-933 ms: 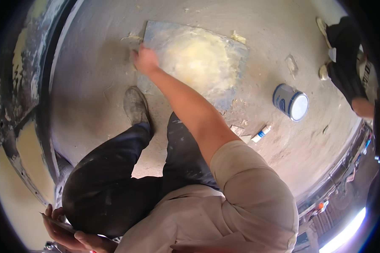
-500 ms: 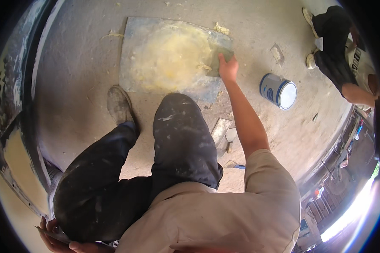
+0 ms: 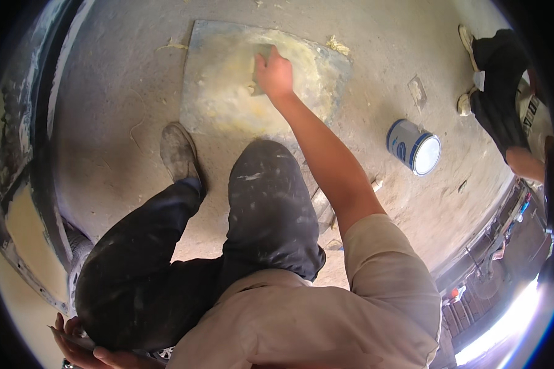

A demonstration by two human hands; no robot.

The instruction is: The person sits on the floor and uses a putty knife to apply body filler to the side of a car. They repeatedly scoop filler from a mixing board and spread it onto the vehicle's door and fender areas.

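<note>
Over the middle of a flat, yellow-smeared sheet [image 3: 203, 104] on the floor, my right hand [image 3: 276, 72] is closed on a wide, flat grey-green putty spreader [image 3: 263, 51]. A small dab of pale yellow paste sits by the spreader's lower end. Down at the lower left, beside my bent knee, my left hand [image 3: 83, 355] has its fingers curled round a thin, flat grey blade [image 3: 75, 338]; my leg and the picture's edge hide part of it.
A white-and-blue paint can [image 3: 413, 147] lies right of the sheet. Dried yellow scraps [image 3: 337, 45] lie by its far corner. Another person [image 3: 501, 92] is at the far right. A vehicle body panel [image 3: 37, 234] runs along the left. Flat pieces [image 3: 321, 206] lie under my right arm.
My right hand has swept the spreader leftward across the sheet, from its right edge to the middle. My left hand stays almost where it was.
</note>
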